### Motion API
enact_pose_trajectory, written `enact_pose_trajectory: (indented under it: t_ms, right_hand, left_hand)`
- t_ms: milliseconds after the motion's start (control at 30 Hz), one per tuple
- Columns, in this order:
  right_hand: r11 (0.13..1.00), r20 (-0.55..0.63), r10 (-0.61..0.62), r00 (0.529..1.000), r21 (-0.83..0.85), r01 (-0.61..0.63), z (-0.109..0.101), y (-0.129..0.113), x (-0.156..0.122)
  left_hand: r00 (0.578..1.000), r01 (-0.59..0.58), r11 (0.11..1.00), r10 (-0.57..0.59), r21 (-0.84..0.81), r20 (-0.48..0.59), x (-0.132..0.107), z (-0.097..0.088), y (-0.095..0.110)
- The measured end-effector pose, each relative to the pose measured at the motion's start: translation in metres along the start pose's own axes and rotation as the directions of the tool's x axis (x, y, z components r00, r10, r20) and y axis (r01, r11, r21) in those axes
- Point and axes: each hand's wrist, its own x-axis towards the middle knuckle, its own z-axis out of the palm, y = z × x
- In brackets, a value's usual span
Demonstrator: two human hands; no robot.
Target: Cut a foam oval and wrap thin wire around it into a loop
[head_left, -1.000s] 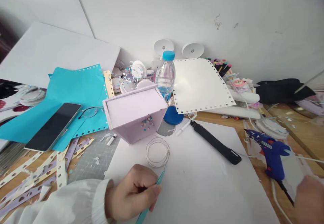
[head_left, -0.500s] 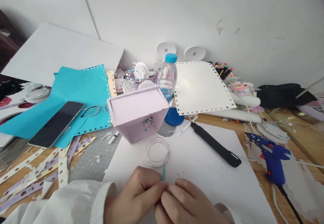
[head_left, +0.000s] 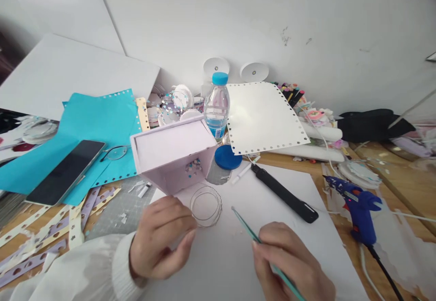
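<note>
Held like a pen in my right hand point(head_left: 289, 260) is a slim teal rod point(head_left: 250, 231) with a small pale tip; its tip points up and left above the white sheet point(head_left: 211, 269). My left hand point(head_left: 163, 237) is loosely curled, thumb tip close to the index finger, with nothing visible in it. Just beyond its fingers lies a coil of thin silvery wire point(head_left: 218, 217) on the sheet. Behind the coil a pale lilac open-fronted box point(head_left: 173, 140) rests tilted, with small blue, pink and white bits point(head_left: 193, 168) inside.
A clear bottle with a blue cap point(head_left: 220, 79) and a round blue lid point(head_left: 228, 157) stand behind. To the right are a black strap-like item point(head_left: 284, 194) and a blue glue gun point(head_left: 363, 212) with its cord. At left lie a phone point(head_left: 66, 171), glasses point(head_left: 116, 152) and punched paper strips point(head_left: 75, 228).
My hands have come apart, the left moving left and up, the right moving right. The teal rod, earlier mostly hidden between both hands, now shows in my right hand. The view has shifted slightly.
</note>
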Motion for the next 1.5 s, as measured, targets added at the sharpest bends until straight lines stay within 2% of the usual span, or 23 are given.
enact_pose_trajectory:
  t_ms: [100, 233, 367, 500, 733, 933, 1067, 1300, 1500]
  right_hand:
    - [0.981, 0.05, 0.136, 0.989, 0.135, -0.142, 0.001, 0.005, 0.006]
    - [0.926, 0.022, 0.296, 0.955, 0.237, -0.293, 0.002, 0.012, 0.002]
    - [0.844, 0.051, 0.442, 0.896, 0.313, -0.435, 0.003, 0.011, 0.004]
    - [0.776, 0.087, 0.508, 0.857, 0.386, -0.499, 0.004, 0.006, 0.007]
    - [0.701, 0.155, 0.54, 0.828, 0.462, -0.543, 0.008, 0.007, 0.002]
    - [0.675, 0.2, 0.517, 0.832, 0.503, -0.54, 0.008, 0.007, 0.002]
    - [0.658, 0.205, 0.528, 0.824, 0.515, -0.55, 0.009, 0.007, 0.001]
    - [0.688, 0.184, 0.511, 0.84, 0.498, -0.528, 0.008, 0.007, 0.003]
    - [0.709, 0.174, 0.521, 0.836, 0.457, -0.537, 0.007, 0.006, 0.006]
  left_hand:
    - [0.998, 0.071, 0.995, -0.07, 0.066, -0.005, -0.005, 0.002, -0.015]
    - [0.967, 0.204, 0.977, -0.21, 0.058, 0.142, -0.004, 0.008, -0.023]
    - [0.927, 0.2, 0.979, -0.204, 0.047, 0.315, 0.0, 0.011, -0.027]
    - [0.936, 0.163, 0.987, -0.155, 0.001, 0.315, 0.001, 0.011, -0.028]
    - [0.939, 0.237, 0.967, -0.203, -0.096, 0.276, -0.002, 0.009, -0.028]
    - [0.923, 0.271, 0.957, -0.229, -0.101, 0.309, -0.004, 0.008, -0.027]
    - [0.927, 0.271, 0.956, -0.227, -0.115, 0.3, -0.002, 0.008, -0.027]
    - [0.929, 0.268, 0.955, -0.22, -0.129, 0.299, -0.001, 0.009, -0.028]
    - [0.924, 0.274, 0.953, -0.225, -0.125, 0.309, -0.002, 0.009, -0.029]
